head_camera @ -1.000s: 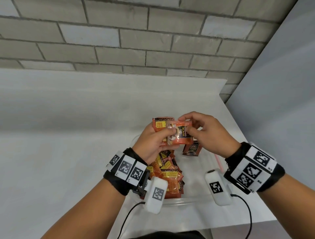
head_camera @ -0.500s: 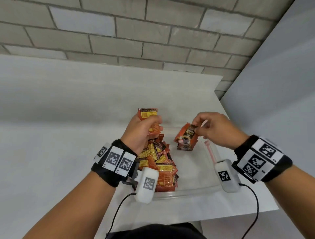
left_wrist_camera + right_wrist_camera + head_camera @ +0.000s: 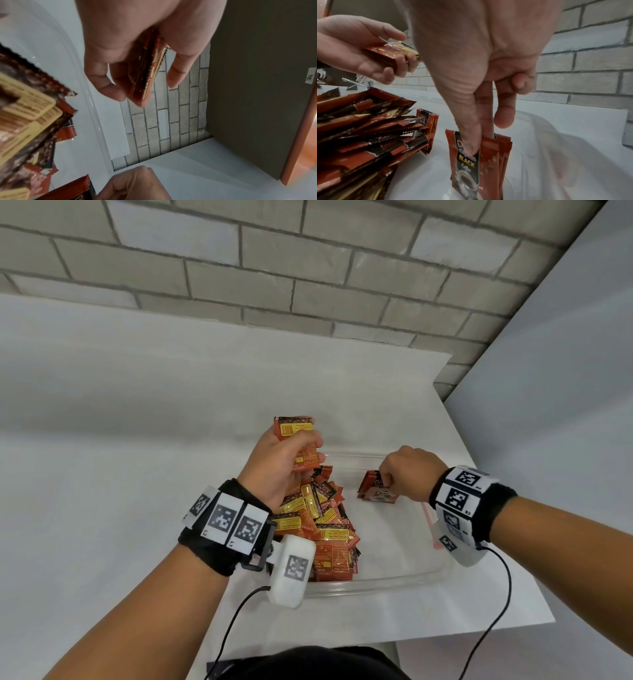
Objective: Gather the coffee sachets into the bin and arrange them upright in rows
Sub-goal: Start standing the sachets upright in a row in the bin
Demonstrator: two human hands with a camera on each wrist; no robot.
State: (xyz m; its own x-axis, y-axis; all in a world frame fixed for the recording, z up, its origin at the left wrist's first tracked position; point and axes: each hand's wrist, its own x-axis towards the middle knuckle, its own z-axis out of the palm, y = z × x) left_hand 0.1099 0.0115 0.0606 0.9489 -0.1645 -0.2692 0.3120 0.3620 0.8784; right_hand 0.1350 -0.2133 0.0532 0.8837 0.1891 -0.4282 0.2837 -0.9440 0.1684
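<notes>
A clear plastic bin (image 3: 404, 577) sits on the white table. A heap of red and brown coffee sachets (image 3: 318, 522) fills its left side (image 3: 368, 135). My left hand (image 3: 284, 463) is raised over the heap and grips a small stack of sachets (image 3: 296, 440), seen edge-on in the left wrist view (image 3: 149, 70). My right hand (image 3: 407, 474) reaches down into the bin's far right part and pinches a few upright sachets (image 3: 376, 491) between thumb and fingers (image 3: 471, 147); the front sachet (image 3: 467, 166) reads "BLACK Coffee".
A grey brick wall (image 3: 308, 268) stands behind the table and a grey panel (image 3: 565, 405) closes in the right side. A pink strip (image 3: 430, 518) lies along the bin's right wall. The white table (image 3: 120, 457) spreads out to the left of the bin.
The hands met over the bin a second ago, then parted. My right hand has gone down into the bin with its sachets; my left hand stays raised with its stack.
</notes>
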